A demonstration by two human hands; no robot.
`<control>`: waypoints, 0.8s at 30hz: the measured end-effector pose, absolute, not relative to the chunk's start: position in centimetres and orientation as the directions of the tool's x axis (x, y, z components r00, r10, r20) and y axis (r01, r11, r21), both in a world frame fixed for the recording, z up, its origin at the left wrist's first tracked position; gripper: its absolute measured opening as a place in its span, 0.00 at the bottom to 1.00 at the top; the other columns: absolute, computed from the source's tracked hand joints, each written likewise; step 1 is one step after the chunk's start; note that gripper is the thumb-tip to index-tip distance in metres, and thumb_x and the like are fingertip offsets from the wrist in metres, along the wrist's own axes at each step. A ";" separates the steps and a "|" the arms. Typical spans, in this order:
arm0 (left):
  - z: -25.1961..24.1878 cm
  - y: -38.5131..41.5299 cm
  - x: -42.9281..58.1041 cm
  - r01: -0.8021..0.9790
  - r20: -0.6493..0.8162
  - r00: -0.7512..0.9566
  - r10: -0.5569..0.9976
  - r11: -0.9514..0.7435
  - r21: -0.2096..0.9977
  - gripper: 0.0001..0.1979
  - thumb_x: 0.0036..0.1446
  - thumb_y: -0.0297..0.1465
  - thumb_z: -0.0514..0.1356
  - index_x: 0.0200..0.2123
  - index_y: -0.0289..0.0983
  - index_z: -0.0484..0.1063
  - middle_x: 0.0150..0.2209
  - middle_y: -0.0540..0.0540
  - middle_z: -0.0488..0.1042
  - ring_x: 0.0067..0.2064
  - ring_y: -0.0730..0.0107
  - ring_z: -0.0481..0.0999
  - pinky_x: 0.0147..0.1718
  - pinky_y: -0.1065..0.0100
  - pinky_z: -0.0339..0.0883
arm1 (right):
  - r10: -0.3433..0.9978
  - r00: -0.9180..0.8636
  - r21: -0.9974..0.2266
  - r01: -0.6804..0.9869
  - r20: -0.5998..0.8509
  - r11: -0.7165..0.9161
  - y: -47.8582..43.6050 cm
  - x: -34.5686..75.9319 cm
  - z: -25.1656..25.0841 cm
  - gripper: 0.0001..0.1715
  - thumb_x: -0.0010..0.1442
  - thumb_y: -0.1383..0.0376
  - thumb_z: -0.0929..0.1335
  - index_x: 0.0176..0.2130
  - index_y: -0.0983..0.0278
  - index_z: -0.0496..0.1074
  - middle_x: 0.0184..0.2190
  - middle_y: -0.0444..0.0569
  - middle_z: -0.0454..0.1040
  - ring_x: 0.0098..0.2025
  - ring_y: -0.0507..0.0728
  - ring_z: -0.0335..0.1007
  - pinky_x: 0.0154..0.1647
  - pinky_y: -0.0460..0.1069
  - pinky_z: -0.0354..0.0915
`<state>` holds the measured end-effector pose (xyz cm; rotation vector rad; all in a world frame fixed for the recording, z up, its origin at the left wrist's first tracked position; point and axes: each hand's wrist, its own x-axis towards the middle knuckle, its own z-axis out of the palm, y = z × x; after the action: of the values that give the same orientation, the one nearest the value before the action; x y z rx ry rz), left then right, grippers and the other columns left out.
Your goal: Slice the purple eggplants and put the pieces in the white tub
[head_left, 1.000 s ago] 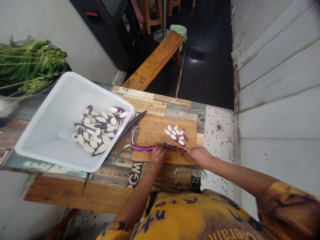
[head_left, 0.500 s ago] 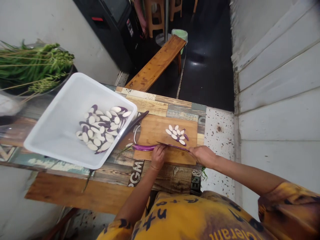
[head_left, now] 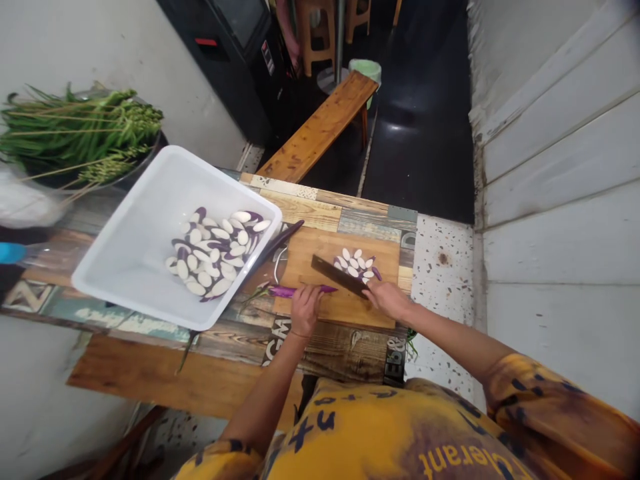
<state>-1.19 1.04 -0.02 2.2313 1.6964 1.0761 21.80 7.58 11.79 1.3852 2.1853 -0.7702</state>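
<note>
My left hand (head_left: 306, 310) is closed over a long purple eggplant (head_left: 283, 291), pressing it on the wooden cutting board (head_left: 360, 317). The eggplant's cut end sticks out to the right of my fingers, and its stem end reaches past the board's left edge. In my right hand (head_left: 387, 299) is a cleaver (head_left: 336, 273), its dark blade tilted flat just beyond the eggplant. Several oval eggplant slices (head_left: 354, 262) lie behind the blade, partly covered by it. Left of the board, a white plastic basin (head_left: 135, 240) holds many more slices (head_left: 210, 257).
Another dark eggplant (head_left: 280, 241) lies between basin and board. A bowl of green vegetables (head_left: 75, 133) stands at the far left, near a blue-capped bottle (head_left: 13, 253). A wooden bench (head_left: 320, 127) is beyond the table, and a white wall (head_left: 560, 227) rises on the right.
The cleaver has moved from the eggplant's cut end toward the slices, its blade now turned flatter. My left hand has shifted slightly left along the eggplant. The view has moved a little.
</note>
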 end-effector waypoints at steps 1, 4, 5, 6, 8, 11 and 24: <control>0.2 1.2 -1.1 0.791 0.449 0.102 0.888 -0.346 0.505 0.11 0.59 0.28 0.54 0.44 0.34 0.71 0.39 0.41 0.74 0.44 0.64 0.71 0.48 0.58 0.62 | 0.691 -0.390 -0.210 0.919 -0.609 0.334 7.8 22.3 11.6 0.23 0.66 0.58 0.52 0.48 0.69 0.65 0.40 0.60 0.75 0.40 0.60 0.73 0.38 0.49 0.63; 0.3 1.7 0.4 0.763 0.451 0.132 0.883 -0.381 0.522 0.09 0.60 0.28 0.54 0.41 0.34 0.72 0.38 0.41 0.74 0.43 0.65 0.70 0.46 0.60 0.63 | 0.727 -0.385 -0.174 0.920 -0.568 0.351 8.3 23.6 11.6 0.22 0.66 0.59 0.53 0.49 0.68 0.65 0.38 0.58 0.75 0.40 0.60 0.73 0.36 0.48 0.62; 0.3 1.8 1.1 0.753 0.454 0.152 0.878 -0.400 0.522 0.09 0.60 0.28 0.54 0.40 0.34 0.72 0.38 0.41 0.74 0.43 0.65 0.70 0.45 0.60 0.63 | 0.723 -0.394 -0.168 0.915 -0.567 0.367 8.3 23.8 11.8 0.21 0.66 0.59 0.53 0.50 0.68 0.64 0.38 0.57 0.76 0.39 0.59 0.73 0.35 0.47 0.62; 0.1 1.9 1.7 0.748 0.456 0.176 0.873 -0.419 0.514 0.08 0.60 0.28 0.54 0.40 0.34 0.72 0.38 0.41 0.74 0.43 0.65 0.70 0.44 0.61 0.63 | 0.718 -0.404 -0.163 0.909 -0.567 0.383 8.2 24.0 12.1 0.21 0.66 0.59 0.53 0.51 0.67 0.63 0.37 0.56 0.76 0.38 0.59 0.73 0.33 0.47 0.61; -0.2 2.0 2.5 0.748 0.460 0.219 0.860 -0.451 0.486 0.07 0.59 0.27 0.55 0.38 0.35 0.72 0.38 0.41 0.74 0.43 0.65 0.69 0.43 0.62 0.63 | 0.707 -0.428 -0.168 0.897 -0.563 0.409 7.7 24.3 12.8 0.21 0.66 0.60 0.53 0.52 0.66 0.62 0.36 0.54 0.76 0.36 0.58 0.73 0.31 0.47 0.59; -0.6 1.9 2.7 0.754 0.474 0.241 0.847 -0.470 0.458 0.06 0.58 0.26 0.56 0.38 0.35 0.72 0.38 0.42 0.74 0.42 0.65 0.68 0.42 0.62 0.63 | 0.690 -0.451 -0.164 0.882 -0.566 0.441 6.2 25.0 14.2 0.21 0.67 0.60 0.52 0.46 0.66 0.65 0.32 0.52 0.76 0.33 0.56 0.73 0.28 0.46 0.56; -0.1 1.7 2.5 0.735 0.452 0.246 0.857 -0.469 0.490 0.07 0.59 0.26 0.54 0.36 0.36 0.72 0.39 0.42 0.74 0.44 0.64 0.67 0.42 0.63 0.61 | 0.605 -0.461 -0.102 0.841 -0.649 0.531 4.9 25.2 14.7 0.16 0.63 0.66 0.56 0.47 0.67 0.65 0.30 0.53 0.76 0.32 0.58 0.74 0.28 0.47 0.60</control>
<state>2.46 1.72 -0.14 2.3340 1.5104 1.0279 25.17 4.95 14.68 1.1690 2.2208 -0.5620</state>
